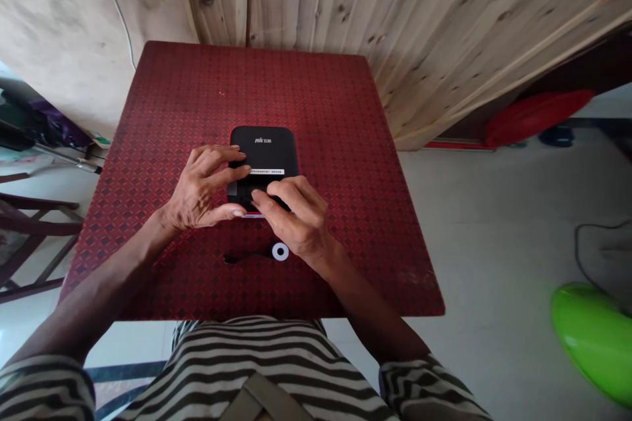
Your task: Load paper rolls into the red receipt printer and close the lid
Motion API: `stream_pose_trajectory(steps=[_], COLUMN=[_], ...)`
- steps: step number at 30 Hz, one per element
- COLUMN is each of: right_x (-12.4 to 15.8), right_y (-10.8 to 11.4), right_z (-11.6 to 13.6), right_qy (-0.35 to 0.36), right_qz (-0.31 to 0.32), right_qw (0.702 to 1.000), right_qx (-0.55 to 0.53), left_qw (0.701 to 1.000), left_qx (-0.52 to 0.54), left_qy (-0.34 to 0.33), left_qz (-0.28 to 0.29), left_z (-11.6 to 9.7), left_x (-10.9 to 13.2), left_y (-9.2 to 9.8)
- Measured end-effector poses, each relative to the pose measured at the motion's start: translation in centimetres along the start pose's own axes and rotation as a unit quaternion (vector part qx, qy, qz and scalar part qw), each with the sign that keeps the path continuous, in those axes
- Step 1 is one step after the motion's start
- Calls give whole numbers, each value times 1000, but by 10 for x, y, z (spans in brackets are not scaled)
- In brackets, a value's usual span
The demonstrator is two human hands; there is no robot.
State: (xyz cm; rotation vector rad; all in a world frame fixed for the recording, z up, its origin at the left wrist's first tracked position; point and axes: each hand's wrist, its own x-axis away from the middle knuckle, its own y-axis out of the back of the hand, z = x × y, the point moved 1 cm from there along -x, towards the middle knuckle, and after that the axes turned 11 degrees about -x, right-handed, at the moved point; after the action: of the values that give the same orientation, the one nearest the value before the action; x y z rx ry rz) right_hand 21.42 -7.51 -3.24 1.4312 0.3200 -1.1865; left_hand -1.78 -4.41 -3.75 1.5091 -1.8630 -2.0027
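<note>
A black, round-cornered device (269, 152) with white lettering and a white label strip lies on the red patterned table (336, 112). Its near end shows a darker recessed section, partly covered by my fingers. My left hand (202, 187) grips the device's left side, with fingers over the top and thumb at the near edge. Bent over the near end, my right hand (299, 214) has its thumb and forefinger close together; anything between them is hidden. Just below the right hand is a small white roll (280, 251) with a dark centre. A dark, thin object (230, 258) lies to its left.
Wooden plank walls (316, 0) stand behind the table. At the left is a dark wooden chair (37, 237). A bright green rounded object (592, 335) sits on the floor at the right, and a red object (538, 115) lies farther back.
</note>
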Motion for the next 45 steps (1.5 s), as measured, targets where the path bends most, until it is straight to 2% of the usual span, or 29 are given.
stream_pose_trajectory(steps=[4,9,17,22,26,30,32,34,36,38,41,45], right_x=[2,3,-4,-6,6,33,47,57,64,67,69,70], right_y=[0,0,-3,3,14,13,4,-7,-17,-24,-29,-30], right_z=[-2,-3,-3,3,1,-18,-30,-40,-45,-46,-44,-43], right_qy=[-11,-56,-11,-13,-110,-290,-370,-423,-434,-415,-395,-377], right_qz=[6,53,51,23,-54,-135,-135,-108,-73,-52,-52,-61], right_qw=[1000,997,998,1000,990,939,907,882,878,889,902,910], right_qx=[-25,-31,16,-2,-71,-128,-149,-177,-191,-185,-168,-162], left_qw=[999,996,997,996,993,988,988,988,989,989,988,990], left_qx=[-42,-63,-72,-88,-93,-136,-136,-121,-114,-123,-132,-107], left_qy=[-23,3,1,11,77,70,78,91,90,79,65,84], left_qz=[20,60,36,31,9,-17,-14,-13,-20,-29,-43,-43], left_z=[3,3,0,-9,-22,-31,-31,-31,-30,-30,-29,-29], left_x=[4,8,7,9,22,38,42,44,45,45,45,45], left_y=[2,2,-3,4,11,8,4,0,-3,-5,-5,-3])
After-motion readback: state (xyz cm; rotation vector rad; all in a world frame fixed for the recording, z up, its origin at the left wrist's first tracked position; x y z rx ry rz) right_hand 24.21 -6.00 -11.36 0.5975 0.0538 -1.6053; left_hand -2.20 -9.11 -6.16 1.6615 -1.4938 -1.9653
